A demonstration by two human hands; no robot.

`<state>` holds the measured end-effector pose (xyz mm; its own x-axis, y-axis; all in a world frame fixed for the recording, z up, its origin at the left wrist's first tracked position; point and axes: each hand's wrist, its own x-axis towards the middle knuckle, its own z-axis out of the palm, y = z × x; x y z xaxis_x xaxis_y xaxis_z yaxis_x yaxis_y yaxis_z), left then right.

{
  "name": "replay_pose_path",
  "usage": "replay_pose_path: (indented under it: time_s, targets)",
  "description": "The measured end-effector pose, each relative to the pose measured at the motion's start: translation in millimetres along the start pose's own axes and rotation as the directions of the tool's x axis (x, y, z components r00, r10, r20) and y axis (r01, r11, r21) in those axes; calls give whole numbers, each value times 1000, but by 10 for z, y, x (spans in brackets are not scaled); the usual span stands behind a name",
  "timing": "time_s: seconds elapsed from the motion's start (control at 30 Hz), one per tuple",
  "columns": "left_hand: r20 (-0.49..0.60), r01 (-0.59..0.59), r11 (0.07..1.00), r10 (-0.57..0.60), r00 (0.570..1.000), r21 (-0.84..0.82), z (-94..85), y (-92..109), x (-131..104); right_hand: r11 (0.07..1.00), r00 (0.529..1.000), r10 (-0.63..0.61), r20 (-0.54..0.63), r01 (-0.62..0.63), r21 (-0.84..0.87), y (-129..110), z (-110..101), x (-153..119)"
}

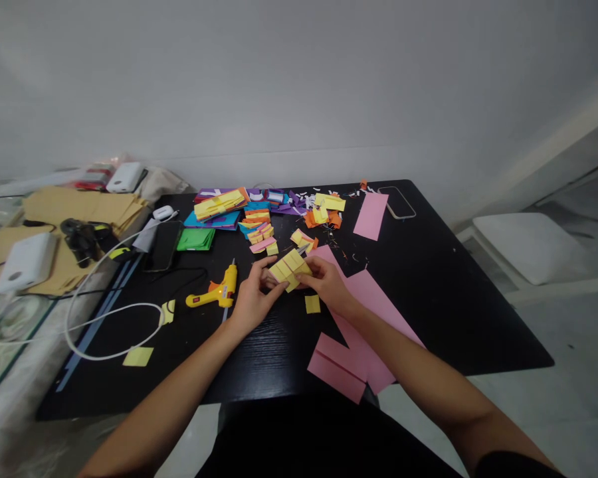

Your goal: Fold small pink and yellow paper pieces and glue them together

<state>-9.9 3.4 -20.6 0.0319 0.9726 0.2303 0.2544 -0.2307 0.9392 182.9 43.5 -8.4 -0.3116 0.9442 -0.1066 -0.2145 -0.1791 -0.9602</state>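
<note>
Between my two hands is a folded piece of yellow paper with creases across it, held just above the black table. My left hand pinches its left end, thumb in front. At its right end my right hand grips the edge with thumb and fingers. Grey metal tips, perhaps of scissors, show just behind the paper. A small yellow square lies below my hands. Left of my left hand rests a yellow glue gun. Pink paper strips lie under and beside my right forearm.
Folded yellow bundles, green paper and colourful scraps lie along the back of the black table. A phone and a looping white cable are on the left. A clear phone case lies back right.
</note>
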Motion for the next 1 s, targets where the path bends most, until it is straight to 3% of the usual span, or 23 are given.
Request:
replay_pose_path:
  time_s: [0.1, 0.23, 0.3, 0.37, 0.43, 0.5, 0.57, 0.63, 0.73, 0.77, 0.8, 0.87, 0.9, 0.93, 0.97, 1.0]
  targets:
    - [20, -18, 999, 18, 1000, 29, 0, 13, -8, 997, 989, -77, -126, 77, -4, -69, -76, 37]
    - [49, -20, 995, 15, 999, 95, -10, 77, -21, 982, 909, -163, -384, 187, 25, -196, -281, 151]
    - [68, -22, 991, 13, 998, 135, -25, 111, -24, 984, 885, -148, -441, 175, 22, -249, -408, 221]
    - [81, -24, 984, 10, 997, 176, -45, 138, -23, 990, 871, -122, -477, 141, 6, -292, -542, 280]
    - [93, -30, 977, 11, 996, 212, -64, 158, -20, 995, 897, -91, -432, 63, -79, -330, -679, 312]
    - [120, -59, 968, 30, 992, 245, -75, 175, -18, 963, 923, -99, -372, -6, -270, -369, -808, 305]
    - [159, -109, 955, 67, 985, 274, -75, 190, -22, 822, 913, -214, -347, -23, -569, -414, -910, 256]
    - [213, -166, 940, 104, 971, 298, -65, 202, -33, 595, 891, -342, -300, -42, -803, -462, -958, 169]
    - [301, -228, 916, 126, 945, 330, -49, 209, -54, 295, 830, -502, -243, -99, -950, -535, -899, -42]
    - [323, -235, 911, 122, 939, 339, -46, 208, -57, 250, 846, -490, -211, -95, -964, -557, -844, -139]
    - [337, -236, 908, 114, 934, 347, -43, 204, -59, 237, 891, -425, -159, -60, -970, -576, -776, -251]
    - [347, -227, 907, 98, 933, 354, -42, 192, -55, 292, 991, -128, 42, 78, -953, -601, -614, -513]
    - [344, -221, 909, 93, 934, 355, -42, 184, -50, 330, 978, 69, 195, 162, -930, -605, -528, -654]
    - [338, -216, 910, 91, 937, 354, -43, 175, -46, 356, 923, 223, 313, 221, -908, -601, -443, -794]
    - [331, -213, 911, 91, 939, 354, -44, 165, -41, 340, 876, 312, 369, 260, -904, -590, -363, -924]
    - [324, -210, 911, 91, 942, 354, -46, 156, -38, 288, 874, 329, 357, 267, -920, -571, -290, -1038]
